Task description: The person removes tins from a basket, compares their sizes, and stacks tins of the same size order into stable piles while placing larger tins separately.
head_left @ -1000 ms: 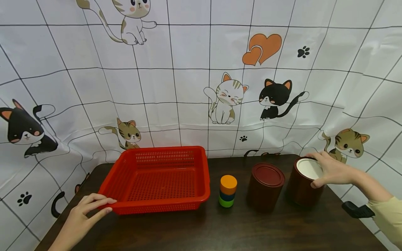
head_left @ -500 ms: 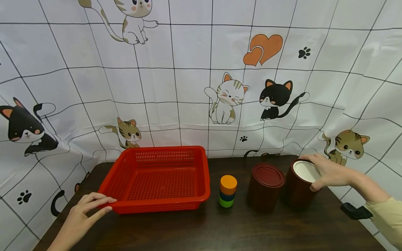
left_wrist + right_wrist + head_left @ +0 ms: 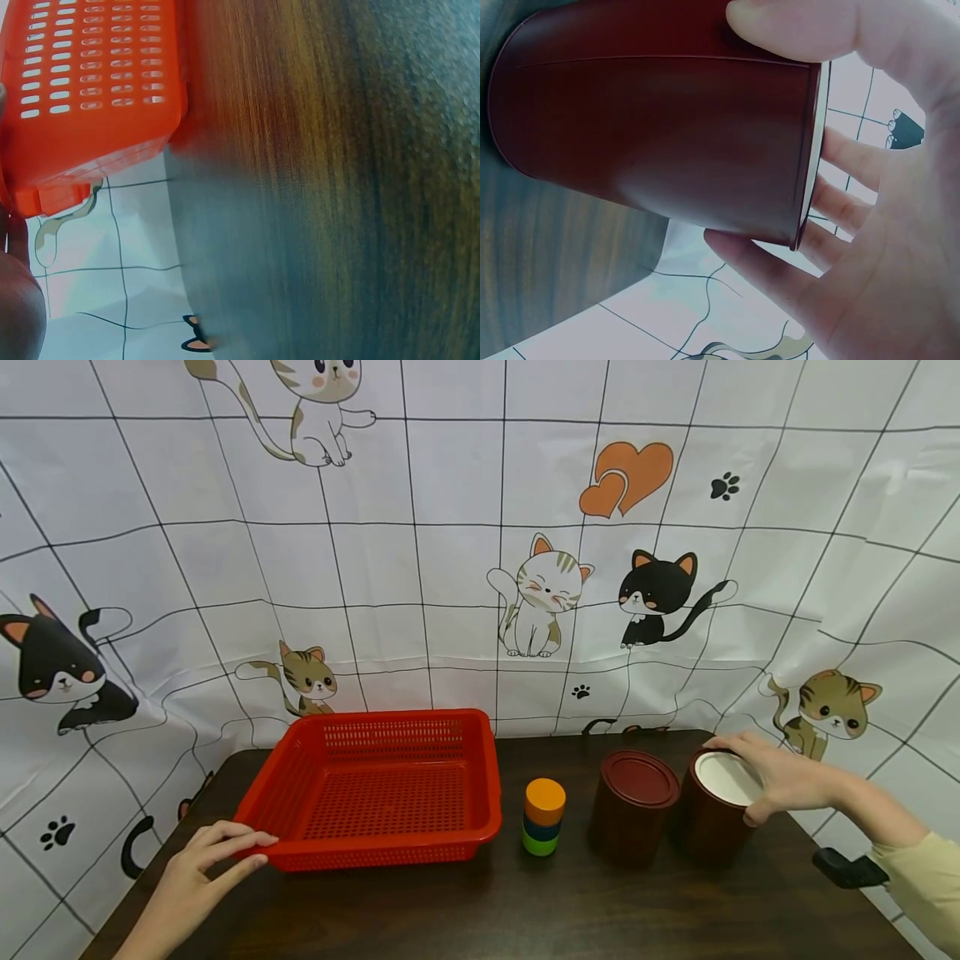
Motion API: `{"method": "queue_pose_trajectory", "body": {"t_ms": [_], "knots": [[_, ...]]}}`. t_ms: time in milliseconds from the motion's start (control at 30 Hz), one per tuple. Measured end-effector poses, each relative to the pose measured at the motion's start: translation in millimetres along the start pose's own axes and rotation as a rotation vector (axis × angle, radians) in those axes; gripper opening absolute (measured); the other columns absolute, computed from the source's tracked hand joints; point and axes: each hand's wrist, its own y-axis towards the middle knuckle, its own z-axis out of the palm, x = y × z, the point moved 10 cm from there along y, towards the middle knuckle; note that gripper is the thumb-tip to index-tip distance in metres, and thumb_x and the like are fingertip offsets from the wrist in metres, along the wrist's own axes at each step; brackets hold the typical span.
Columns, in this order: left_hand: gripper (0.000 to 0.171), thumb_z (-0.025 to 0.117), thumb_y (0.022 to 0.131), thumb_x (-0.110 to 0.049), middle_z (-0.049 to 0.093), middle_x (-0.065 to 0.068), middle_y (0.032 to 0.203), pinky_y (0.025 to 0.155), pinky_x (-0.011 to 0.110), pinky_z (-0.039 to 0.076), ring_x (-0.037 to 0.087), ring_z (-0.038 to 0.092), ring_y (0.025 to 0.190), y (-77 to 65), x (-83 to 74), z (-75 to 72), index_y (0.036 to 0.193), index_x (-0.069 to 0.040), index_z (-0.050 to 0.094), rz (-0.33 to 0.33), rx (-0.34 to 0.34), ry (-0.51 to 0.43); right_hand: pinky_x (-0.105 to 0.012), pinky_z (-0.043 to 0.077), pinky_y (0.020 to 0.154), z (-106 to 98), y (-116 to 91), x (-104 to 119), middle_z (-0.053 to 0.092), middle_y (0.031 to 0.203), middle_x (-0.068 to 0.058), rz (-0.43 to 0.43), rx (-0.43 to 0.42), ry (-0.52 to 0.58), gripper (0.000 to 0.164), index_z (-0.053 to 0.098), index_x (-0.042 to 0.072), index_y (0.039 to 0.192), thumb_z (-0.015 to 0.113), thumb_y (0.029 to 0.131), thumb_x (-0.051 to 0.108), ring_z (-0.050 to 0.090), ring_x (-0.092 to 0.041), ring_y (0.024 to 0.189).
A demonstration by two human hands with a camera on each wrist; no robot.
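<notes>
My left hand (image 3: 198, 868) holds the near left corner of an empty red plastic basket (image 3: 375, 856), fingers on the rim and thumb just under it. In the left wrist view, the hand (image 3: 19, 300) shows only partly, beside the slotted basket wall (image 3: 90, 146). On the right, my right hand (image 3: 791, 777) grips the upper end of a dark red cylindrical canister (image 3: 712, 831) with a white top (image 3: 727, 778). Up close in the right wrist view, the thumb lies on the canister's side (image 3: 652, 127) and the fingers reach around its rim. Its base meets the table.
Just left of the gripped canister stands another dark red canister (image 3: 633, 814), with a dark red lid. A small stack of orange, dark blue and green round pieces (image 3: 544, 808) stands beside the basket. The dark wooden table (image 3: 525, 914) ends at a cat-print curtain (image 3: 450, 568).
My right hand has moved left with the white-topped canister, bringing it close beside the red-lidded one. The left hand and the basket have stayed where they were.
</notes>
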Motion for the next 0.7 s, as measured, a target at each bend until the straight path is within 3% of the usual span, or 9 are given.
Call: {"method": "queue_pose_trajectory", "body": {"t_ms": [700], "knots": [[0.029,0.082,0.079,-0.015,0.06,-0.02,0.099,0.078,0.008,0.033,-0.014,0.04,0.099,0.6,-2.9,-3.7,0.102,-0.032,0.077,0.035,-0.026,-0.015,-0.023,0.043,0.064,5.4,-4.1,4.6,0.046,0.126,-0.011,-0.006,0.029,0.049,0.096,0.041,0.018,0.142,0.087,0.058,0.022,0.048,-0.009,0.09]]}}
